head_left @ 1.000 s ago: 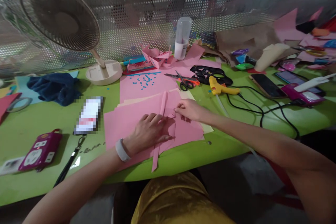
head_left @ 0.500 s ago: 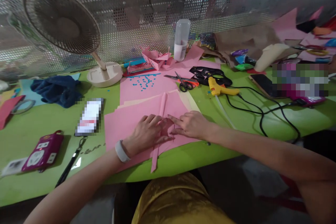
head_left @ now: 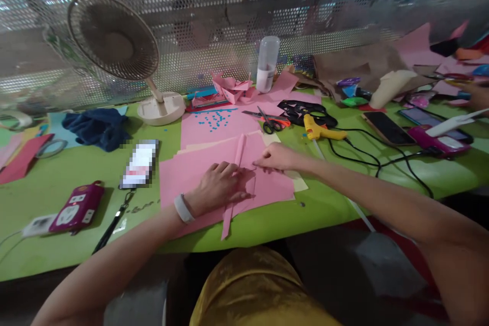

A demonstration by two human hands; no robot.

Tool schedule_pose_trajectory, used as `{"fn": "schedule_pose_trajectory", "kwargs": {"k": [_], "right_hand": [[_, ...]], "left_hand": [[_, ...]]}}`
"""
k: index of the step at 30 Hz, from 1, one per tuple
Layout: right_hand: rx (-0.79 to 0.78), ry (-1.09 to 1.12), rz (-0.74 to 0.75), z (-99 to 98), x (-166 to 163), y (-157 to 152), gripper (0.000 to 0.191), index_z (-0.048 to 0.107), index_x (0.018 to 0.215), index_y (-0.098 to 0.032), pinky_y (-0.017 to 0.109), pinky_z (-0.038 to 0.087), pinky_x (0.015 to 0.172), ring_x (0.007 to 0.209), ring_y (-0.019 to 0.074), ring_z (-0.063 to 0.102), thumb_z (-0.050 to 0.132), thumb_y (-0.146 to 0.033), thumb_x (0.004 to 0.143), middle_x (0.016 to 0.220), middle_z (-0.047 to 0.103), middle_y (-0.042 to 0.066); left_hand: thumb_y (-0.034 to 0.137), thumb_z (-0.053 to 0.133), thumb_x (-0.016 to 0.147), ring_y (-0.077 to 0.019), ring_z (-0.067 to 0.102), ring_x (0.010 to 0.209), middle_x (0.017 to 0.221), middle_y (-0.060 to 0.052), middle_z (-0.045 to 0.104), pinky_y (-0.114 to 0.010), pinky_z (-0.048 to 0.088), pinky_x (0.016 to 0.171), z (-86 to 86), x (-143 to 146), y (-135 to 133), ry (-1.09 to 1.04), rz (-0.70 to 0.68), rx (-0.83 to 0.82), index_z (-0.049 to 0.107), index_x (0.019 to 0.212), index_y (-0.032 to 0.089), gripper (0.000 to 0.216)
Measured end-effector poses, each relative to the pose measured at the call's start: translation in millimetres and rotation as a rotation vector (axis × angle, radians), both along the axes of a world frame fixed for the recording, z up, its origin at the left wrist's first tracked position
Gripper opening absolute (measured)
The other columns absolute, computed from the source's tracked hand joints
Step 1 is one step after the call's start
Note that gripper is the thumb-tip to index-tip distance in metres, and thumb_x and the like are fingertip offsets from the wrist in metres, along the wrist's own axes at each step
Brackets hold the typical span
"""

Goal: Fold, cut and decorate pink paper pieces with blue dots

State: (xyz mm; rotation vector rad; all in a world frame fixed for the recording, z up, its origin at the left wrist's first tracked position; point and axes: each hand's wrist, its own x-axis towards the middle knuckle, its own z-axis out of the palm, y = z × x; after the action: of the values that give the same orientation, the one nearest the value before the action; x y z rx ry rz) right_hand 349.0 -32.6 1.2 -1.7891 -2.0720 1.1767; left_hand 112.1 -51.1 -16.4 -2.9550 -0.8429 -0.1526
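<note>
My left hand (head_left: 217, 187) lies flat, fingers spread, pressing down a pink paper sheet (head_left: 191, 173) on the green table (head_left: 76, 173). A long folded pink strip (head_left: 234, 183) runs from the table's front edge up past my fingers. My right hand (head_left: 277, 157) pinches a small fold of the pink paper just right of the strip, fingertips together. More pink sheets lie stacked underneath. A white band sits on my left wrist.
Scissors (head_left: 270, 122), a yellow glue gun (head_left: 321, 130) with black cable, a white bottle (head_left: 266, 63), blue paper dots (head_left: 214, 118) and folded pink pieces lie behind. A fan (head_left: 122, 51) stands back left. Phones (head_left: 385, 127), a purple power strip (head_left: 78, 206) and blue cloth (head_left: 97, 127) surround.
My right hand, flat on the sheet beside the left half a second ago, has moved up and right and now pinches the paper. The camera view shifted slightly left.
</note>
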Motion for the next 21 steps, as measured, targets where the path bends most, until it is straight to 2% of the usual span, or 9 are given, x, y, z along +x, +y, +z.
{"fn": "schedule_pose_trajectory", "kwargs": {"k": [3,6,9,11,13,15,17,21], "right_hand": [[-0.205,0.117,0.048,-6.9,-7,16,0.035,0.061,0.054,-0.016,0.022,0.041,0.043,0.039,0.0084,0.048,0.069,-0.04,0.079,0.048,0.058,-0.001],[-0.271,0.123,0.068,-11.1,-7,23,0.033,0.061,0.054,-0.015,0.021,0.041,0.042,0.038,0.0076,0.048,0.071,-0.036,0.077,0.044,0.057,-0.002],[-0.318,0.133,0.056,-11.9,-4,25,0.031,0.062,0.055,-0.014,0.02,0.041,0.041,0.037,0.0072,0.048,0.074,-0.036,0.075,0.043,0.057,-0.002],[-0.337,0.149,0.043,-12.5,-4,25,0.034,0.062,0.055,-0.014,0.019,0.04,0.04,0.036,0.0068,0.048,0.076,-0.039,0.073,0.043,0.057,-0.002],[-0.345,0.162,0.039,-13.7,-3,26,0.036,0.061,0.054,-0.014,0.019,0.04,0.039,0.035,0.0064,0.048,0.077,-0.041,0.072,0.042,0.057,-0.002],[-0.354,0.173,0.047,-14.9,-3,26,0.036,0.061,0.055,-0.014,0.018,0.04,0.039,0.035,0.0061,0.049,0.077,-0.041,0.072,0.044,0.058,-0.002],[-0.364,0.167,0.062,-15.6,-3,27,0.035,0.061,0.055,-0.014,0.018,0.041,0.039,0.034,0.006,0.049,0.075,-0.04,0.074,0.044,0.06,-0.002],[-0.371,0.143,0.079,-15.3,-2,27,0.034,0.06,0.055,-0.015,0.019,0.042,0.038,0.033,0.0072,0.049,0.072,-0.037,0.077,0.043,0.059,-0.001]], "left_hand": [[0.069,0.042,0.088,-0.0267,0.056,0.101,0.114,-0.013,0.06,-0.042,0.048,0.084,1.3,-1,-1,-0.029,0.017,-0.031,0.063,0.12,0.017,0.064],[0.066,0.044,0.089,-0.0274,0.056,0.102,0.114,-0.012,0.06,-0.043,0.047,0.086,5.8,-3,3,-0.048,0.019,-0.093,0.06,0.126,0.02,0.061],[0.054,0.047,0.093,-0.0222,0.06,0.094,0.109,-0.011,0.062,-0.037,0.048,0.081,16.5,0,15,-0.144,0.046,-0.23,0.059,0.126,0.023,0.047],[0.048,0.052,0.091,-0.018,0.06,0.079,0.095,-0.009,0.065,-0.03,0.048,0.07,25.1,5,26,-0.265,0.223,-0.313,0.065,0.111,0.017,0.039],[0.051,0.056,0.087,-0.0154,0.057,0.062,0.072,-0.005,0.065,-0.026,0.042,0.057,32.0,12,36,-0.236,0.402,-0.469,0.067,0.085,0.015,0.038],[0.054,0.056,0.084,-0.0134,0.054,0.049,0.054,-0.002,0.059,-0.025,0.038,0.05,35.6,20,43,-0.136,0.463,-0.731,0.061,0.064,0.016,0.044],[0.055,0.058,0.083,-0.0122,0.051,0.042,0.045,-0.001,0.055,-0.024,0.038,0.048,35.6,28,47,-0.082,0.489,-0.92,0.054,0.053,0.017,0.048],[0.049,0.066,0.078,-0.0105,0.046,0.037,0.039,0.001,0.05,-0.024,0.035,0.045,30.6,36,52,-0.08,0.548,-0.995,0.051,0.046,0.017,0.047]]}}
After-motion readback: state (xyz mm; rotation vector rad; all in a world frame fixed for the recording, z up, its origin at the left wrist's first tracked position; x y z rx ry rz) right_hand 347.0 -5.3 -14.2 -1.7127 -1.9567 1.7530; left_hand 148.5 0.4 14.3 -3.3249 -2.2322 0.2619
